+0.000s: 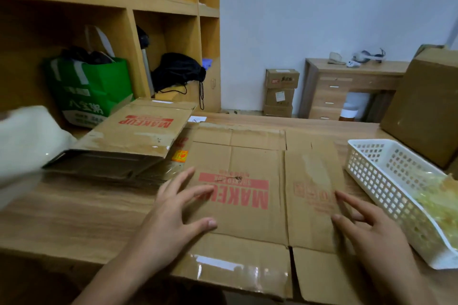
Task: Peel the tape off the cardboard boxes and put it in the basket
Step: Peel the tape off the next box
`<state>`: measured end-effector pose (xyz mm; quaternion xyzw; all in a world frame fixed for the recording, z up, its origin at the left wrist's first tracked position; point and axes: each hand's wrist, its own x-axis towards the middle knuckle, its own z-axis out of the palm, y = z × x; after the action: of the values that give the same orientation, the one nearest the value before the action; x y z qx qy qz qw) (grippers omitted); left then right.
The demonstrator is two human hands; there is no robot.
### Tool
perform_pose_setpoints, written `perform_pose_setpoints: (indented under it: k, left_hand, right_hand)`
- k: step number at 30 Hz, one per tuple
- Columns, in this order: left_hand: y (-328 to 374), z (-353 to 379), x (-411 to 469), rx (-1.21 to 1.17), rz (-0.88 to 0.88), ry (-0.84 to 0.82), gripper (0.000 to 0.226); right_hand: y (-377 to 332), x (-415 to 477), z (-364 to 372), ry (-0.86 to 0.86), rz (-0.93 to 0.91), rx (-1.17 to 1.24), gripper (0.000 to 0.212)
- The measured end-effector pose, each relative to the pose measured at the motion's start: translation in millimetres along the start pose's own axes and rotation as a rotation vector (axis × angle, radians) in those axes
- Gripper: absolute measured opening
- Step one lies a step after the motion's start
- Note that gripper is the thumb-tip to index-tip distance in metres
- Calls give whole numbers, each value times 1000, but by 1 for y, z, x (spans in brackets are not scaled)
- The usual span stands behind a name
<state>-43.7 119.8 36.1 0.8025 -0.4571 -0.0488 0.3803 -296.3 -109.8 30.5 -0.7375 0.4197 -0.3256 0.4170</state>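
A flattened cardboard box point(257, 176) with red MAKEUP print lies on the wooden table in front of me. Clear tape point(238, 272) shines on its near flap, close to the table's front edge. My left hand point(178, 213) is spread with straight fingers over the box's left edge. My right hand point(366, 228) is spread with straight fingers over the box's right edge. Neither hand holds anything. A white perforated basket point(376, 176) stands at the right, with a wad of yellowish peeled tape point(436, 203) inside.
A second folded MAKEUP box point(133, 136) lies at the left behind my left hand. A big closed carton point(426, 106) stands behind the basket. Shelves with a green bag point(86, 86) rise at the back left. A blurred white object point(22, 141) sits at the far left.
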Motion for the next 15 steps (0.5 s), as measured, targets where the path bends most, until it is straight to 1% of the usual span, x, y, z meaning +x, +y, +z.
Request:
perform_pose_setpoints:
  k: [3,6,9,11,15]
  left_hand:
    - [2,-16,-8,-11,15,32,56]
    - [6,-40,-11,7,42,80,64]
    - [6,-70,-9,28,71,149,66]
    - [3,-92,-4,60,76,184,69]
    - [-16,-138,12,115,54,205,67]
  right_hand:
    - [-10,-2,1,5,-65,63,51]
    - [-25,-1,6,-10,-109,116,50]
    - [-47,4,15,-34,-154,176,50]
    - [-64,11,27,-69,-198,188,49]
    - [-103,31,63,-115,-289,200,44]
